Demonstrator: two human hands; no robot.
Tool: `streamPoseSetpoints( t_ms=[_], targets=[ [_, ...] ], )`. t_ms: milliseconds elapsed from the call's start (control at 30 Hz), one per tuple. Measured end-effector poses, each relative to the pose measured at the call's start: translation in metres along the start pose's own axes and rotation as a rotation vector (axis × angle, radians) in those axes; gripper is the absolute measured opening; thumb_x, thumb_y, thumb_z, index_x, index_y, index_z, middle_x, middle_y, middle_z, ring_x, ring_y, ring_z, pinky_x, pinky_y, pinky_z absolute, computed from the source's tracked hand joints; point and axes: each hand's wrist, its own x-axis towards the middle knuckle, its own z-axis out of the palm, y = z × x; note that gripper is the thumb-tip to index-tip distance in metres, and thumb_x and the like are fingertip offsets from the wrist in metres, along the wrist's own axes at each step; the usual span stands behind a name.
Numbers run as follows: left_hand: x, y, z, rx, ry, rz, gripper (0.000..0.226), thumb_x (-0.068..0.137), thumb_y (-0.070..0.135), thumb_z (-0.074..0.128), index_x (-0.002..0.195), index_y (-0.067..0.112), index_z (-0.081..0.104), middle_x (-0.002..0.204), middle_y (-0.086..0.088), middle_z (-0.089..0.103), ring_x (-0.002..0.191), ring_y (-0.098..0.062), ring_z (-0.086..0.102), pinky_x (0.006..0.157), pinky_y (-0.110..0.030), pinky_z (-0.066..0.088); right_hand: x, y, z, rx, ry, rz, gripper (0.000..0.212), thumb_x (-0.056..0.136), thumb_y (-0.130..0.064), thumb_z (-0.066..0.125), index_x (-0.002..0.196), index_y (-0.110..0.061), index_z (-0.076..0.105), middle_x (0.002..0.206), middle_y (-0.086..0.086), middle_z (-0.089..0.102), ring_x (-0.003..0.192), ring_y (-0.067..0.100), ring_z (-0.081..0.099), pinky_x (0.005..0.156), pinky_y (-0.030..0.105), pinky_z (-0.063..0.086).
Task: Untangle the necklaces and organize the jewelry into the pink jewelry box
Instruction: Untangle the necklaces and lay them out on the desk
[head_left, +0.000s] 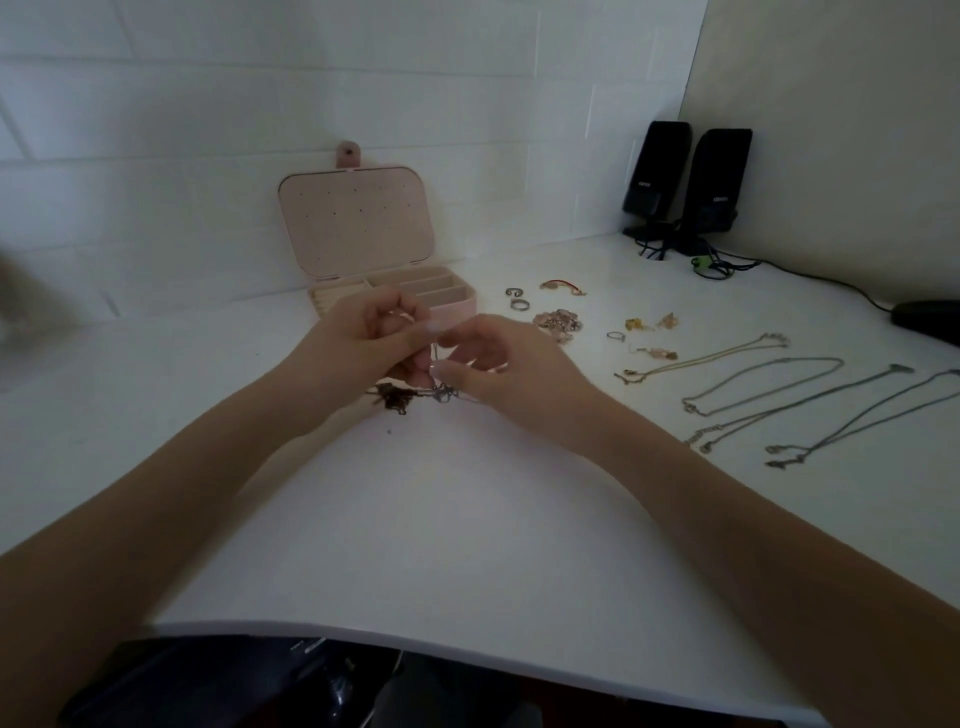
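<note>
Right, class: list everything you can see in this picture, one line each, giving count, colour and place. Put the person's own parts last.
jewelry box: one, pink, lid open, against the back wall.
tangled chains: one clump, dark and silver, on the table under the hands.
laid-out necklaces: about four, gold and silver, on the table at right.
rings and small pieces: several, silver, gold, rose, right of the box.
speakers: two, black, back right corner.
table: one, white.
left hand: fingers pinch a chain.
right hand: fingers pinch the chain too.

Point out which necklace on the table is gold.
The gold necklace, farthest back of the laid-out chains and nearest the earrings; the other three are silver-grey.
</note>
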Motion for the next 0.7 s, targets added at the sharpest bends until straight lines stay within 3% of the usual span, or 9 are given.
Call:
streamPoseSetpoints(
  t_ms=[67, 100, 233, 300, 400, 467, 567, 700],
  targets=[
    [-0.001, 0.002, 0.001, -0.044, 0.005, 0.007, 0.011, 0.079, 0.021, 0.061, 0.076, 0.011, 0.054, 0.053, -0.001, 0.061, 0.046, -0.013, 0.058, 0.052, -0.02, 0.052, 0.002, 0.0, 0.005, 0.064, -0.021, 0.019, 0.022, 0.083, -0.034, 0.069, 0.096, -0.017, 0.067, 0.088, 0.0, 0.074, 0.087, 0.015, 0.068, 0.086, 0.035, 0.053],
    [-0.001, 0.002, 0.001, -0.061, 0.01, 0.009, 0.013, 0.077, 0.023, 0.061, 0.077, 0.012, 0.054, 0.054, -0.001, 0.061, 0.047, -0.013, 0.058, 0.053, -0.021, 0.052, 0.002, 0.001, 0.005, 0.076, -0.02, 0.015, 0.018, 0.083, -0.032, 0.069, 0.091, -0.016, 0.069, 0.087, 0.002, 0.074, 0.084, 0.016, 0.068, 0.085, 0.036, 0.053],
    [0.003, 0.001, -0.002, -0.207, 0.103, 0.021, 0.011, 0.09, 0.014, 0.053, 0.079, 0.014, 0.053, 0.058, 0.003, 0.063, 0.051, -0.01, 0.058, 0.058, -0.02, 0.053, -0.001, 0.001, 0.003, -0.007, -0.086, -0.038, 0.005, 0.082, -0.021, 0.07, 0.085, -0.016, 0.071, 0.077, -0.004, 0.069, 0.067, 0.0, 0.058, 0.068, 0.013, 0.043],
    [0.007, 0.001, -0.007, -0.284, 0.176, 0.019, 0.015, 0.094, 0.01, 0.049, 0.08, 0.015, 0.051, 0.059, 0.004, 0.063, 0.051, -0.009, 0.059, 0.058, -0.02, 0.053, 0.0, 0.0, 0.0, 0.058, -0.05, -0.047, 0.002, 0.084, -0.014, 0.068, 0.084, -0.014, 0.07, 0.075, 0.002, 0.07, 0.068, 0.006, 0.061, 0.071, 0.018, 0.046],
    [0.011, -0.002, -0.015, -0.303, 0.306, 0.01, 0.017, 0.096, 0.009, 0.048, 0.08, 0.014, 0.049, 0.057, 0.004, 0.063, 0.052, -0.008, 0.061, 0.058, -0.019, 0.054, 0.003, -0.008, -0.016, 0.349, 0.045, -0.001, 0.007, 0.09, -0.009, 0.06, 0.092, -0.003, 0.064, 0.062, 0.002, 0.065, 0.06, 0.014, 0.063, 0.069, 0.026, 0.054],
    [0.012, -0.006, -0.017, -0.28, 0.391, 0.005, 0.017, 0.096, 0.008, 0.049, 0.08, 0.014, 0.048, 0.054, 0.005, 0.063, 0.052, -0.008, 0.062, 0.059, -0.02, 0.055, 0.002, -0.014, -0.03, 0.467, 0.071, 0.04, 0.014, 0.094, -0.012, 0.055, 0.095, -0.001, 0.064, 0.054, 0.0, 0.053, 0.048, 0.011, 0.053, 0.063, 0.026, 0.056],
    [0.016, -0.011, -0.021, -0.248, 0.5, 0.01, 0.018, 0.097, 0.009, 0.047, 0.08, 0.015, 0.046, 0.053, 0.006, 0.063, 0.05, -0.007, 0.061, 0.06, -0.022, 0.056, -0.003, -0.017, -0.04, 0.419, 0.051, 0.106, 0.019, 0.095, -0.022, 0.054, 0.092, -0.009, 0.068, 0.055, -0.003, 0.039, 0.045, 0.008, 0.036, 0.054, 0.022, 0.051],
    [0.018, -0.016, -0.029, -0.207, 0.649, -0.009, 0.018, 0.097, 0.01, 0.046, 0.08, 0.016, 0.044, 0.067, -0.003, 0.059, 0.047, -0.005, 0.059, 0.063, -0.025, 0.057, -0.004, -0.019, -0.048, 0.396, 0.056, 0.148, 0.018, 0.093, -0.025, 0.057, 0.094, -0.012, 0.07, 0.06, -0.003, 0.053, 0.046, 0.009, 0.043, 0.049, 0.021, 0.046]
  ],
)
